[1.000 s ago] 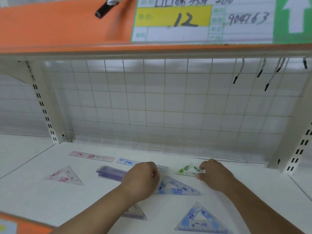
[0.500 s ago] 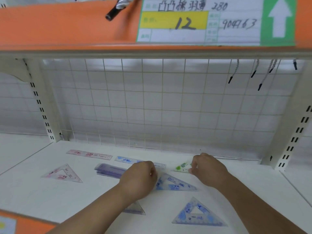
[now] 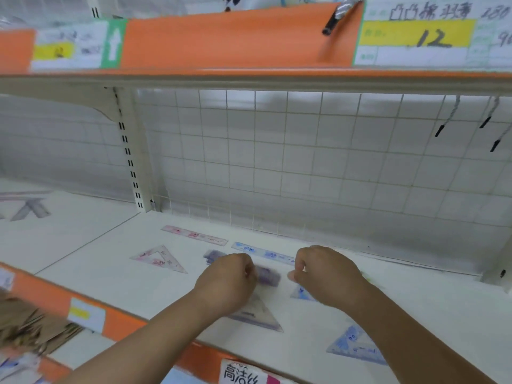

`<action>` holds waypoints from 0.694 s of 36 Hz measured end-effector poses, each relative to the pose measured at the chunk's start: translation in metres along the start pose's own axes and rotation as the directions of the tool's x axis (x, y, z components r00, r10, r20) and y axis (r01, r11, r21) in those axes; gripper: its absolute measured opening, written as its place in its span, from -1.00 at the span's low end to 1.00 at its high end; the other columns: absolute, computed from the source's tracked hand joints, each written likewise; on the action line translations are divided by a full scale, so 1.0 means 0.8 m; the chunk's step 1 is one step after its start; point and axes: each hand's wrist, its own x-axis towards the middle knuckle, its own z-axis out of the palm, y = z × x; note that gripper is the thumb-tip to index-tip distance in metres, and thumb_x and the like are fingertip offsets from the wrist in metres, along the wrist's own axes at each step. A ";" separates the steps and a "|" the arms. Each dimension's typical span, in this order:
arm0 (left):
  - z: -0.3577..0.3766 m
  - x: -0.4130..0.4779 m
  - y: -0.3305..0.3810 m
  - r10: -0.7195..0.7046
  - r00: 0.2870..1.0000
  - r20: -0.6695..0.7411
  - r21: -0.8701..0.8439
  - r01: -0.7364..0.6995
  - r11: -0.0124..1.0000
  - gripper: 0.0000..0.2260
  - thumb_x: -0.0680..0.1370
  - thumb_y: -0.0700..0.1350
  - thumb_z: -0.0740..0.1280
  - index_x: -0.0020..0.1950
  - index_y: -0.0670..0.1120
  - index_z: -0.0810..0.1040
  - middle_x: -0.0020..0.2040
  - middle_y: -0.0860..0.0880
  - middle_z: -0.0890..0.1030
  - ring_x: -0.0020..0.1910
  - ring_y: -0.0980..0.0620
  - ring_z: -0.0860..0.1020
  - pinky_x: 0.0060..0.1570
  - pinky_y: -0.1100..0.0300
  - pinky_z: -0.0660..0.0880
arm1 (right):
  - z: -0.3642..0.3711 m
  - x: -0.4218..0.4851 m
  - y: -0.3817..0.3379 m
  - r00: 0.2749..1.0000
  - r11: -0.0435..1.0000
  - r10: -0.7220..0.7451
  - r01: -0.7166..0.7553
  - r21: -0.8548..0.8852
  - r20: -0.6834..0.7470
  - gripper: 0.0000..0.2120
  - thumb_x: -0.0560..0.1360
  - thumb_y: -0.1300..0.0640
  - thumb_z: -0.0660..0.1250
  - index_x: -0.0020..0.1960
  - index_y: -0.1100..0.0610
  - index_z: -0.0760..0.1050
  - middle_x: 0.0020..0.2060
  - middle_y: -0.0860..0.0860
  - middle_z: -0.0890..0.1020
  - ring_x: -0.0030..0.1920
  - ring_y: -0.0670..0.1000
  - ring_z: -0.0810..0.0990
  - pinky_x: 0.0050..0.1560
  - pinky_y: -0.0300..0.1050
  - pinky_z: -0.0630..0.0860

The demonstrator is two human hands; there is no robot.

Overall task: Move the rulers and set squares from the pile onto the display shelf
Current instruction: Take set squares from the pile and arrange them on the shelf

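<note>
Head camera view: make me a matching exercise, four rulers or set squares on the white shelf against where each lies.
1 pink plastic straight ruler
2 pink plastic set square
3 uncovered blue plastic set square
4 purple plastic ruler stack

A under the left hand
B front right of the white shelf
C farthest left
D back, by the wire grid

Pairs: 1-D, 2-C, 3-B, 4-A

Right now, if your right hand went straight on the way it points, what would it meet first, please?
Most likely the blue ruler lying beyond the right hand; their height gap is unclear.
</note>
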 end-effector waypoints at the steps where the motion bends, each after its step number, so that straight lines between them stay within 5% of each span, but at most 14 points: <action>1: -0.006 -0.005 -0.009 -0.006 1.000 -0.013 -0.006 0.006 1.000 -0.80 0.60 -0.10 0.11 -0.08 -0.09 0.51 0.00 -0.07 0.62 0.00 -0.05 0.58 -0.07 0.21 0.47 | 0.002 0.001 -0.012 1.000 1.000 -0.014 0.014 -0.004 -0.004 -0.77 0.53 -0.08 0.21 0.01 0.07 0.47 -0.02 -0.01 0.54 0.00 0.03 0.51 0.01 -0.07 0.46; 5: -0.030 -0.023 -0.055 -0.025 0.999 -0.047 -0.031 0.024 0.999 -0.72 0.60 -0.04 0.16 -0.32 0.00 0.32 -0.22 0.00 0.51 -0.15 -0.03 0.50 -0.22 0.22 0.34 | 0.009 0.007 -0.066 0.996 0.996 -0.084 0.084 0.001 0.009 -0.77 0.52 -0.11 0.22 -0.06 0.06 0.45 -0.03 -0.01 0.55 -0.01 0.04 0.51 -0.06 -0.09 0.41; 10: -0.066 -0.052 -0.128 -0.093 0.993 -0.067 -0.029 0.091 0.995 -0.66 0.61 -0.02 0.17 -0.37 -0.01 0.24 -0.36 0.05 0.38 -0.19 -0.04 0.44 -0.24 0.23 0.30 | 0.020 0.014 -0.154 0.984 0.985 -0.174 0.174 0.024 0.030 -0.74 0.54 -0.07 0.23 -0.30 -0.03 0.34 -0.13 -0.03 0.56 -0.15 0.01 0.50 -0.16 -0.10 0.40; 17: -0.134 -0.102 -0.259 -0.158 0.983 -0.090 -0.034 0.155 0.987 -0.69 0.61 -0.03 0.18 -0.33 0.01 0.28 -0.19 -0.06 0.52 -0.20 0.03 0.40 -0.27 0.23 0.27 | 0.049 0.033 -0.295 0.970 0.970 -0.242 0.241 0.034 0.017 -0.70 0.53 -0.14 0.22 -0.07 0.10 0.51 -0.09 -0.01 0.61 -0.05 0.04 0.56 0.00 -0.03 0.51; 25: -0.193 -0.162 -0.395 -0.228 0.958 -0.172 -0.033 0.226 0.974 -0.70 0.60 -0.03 0.19 -0.33 -0.01 0.28 -0.35 0.04 0.39 -0.29 -0.01 0.40 -0.30 0.20 0.26 | 0.086 0.046 -0.442 0.939 0.936 -0.345 0.345 0.073 -0.009 -0.77 0.53 -0.15 0.22 -0.06 0.01 0.47 -0.06 -0.09 0.54 -0.01 -0.03 0.49 -0.10 -0.13 0.40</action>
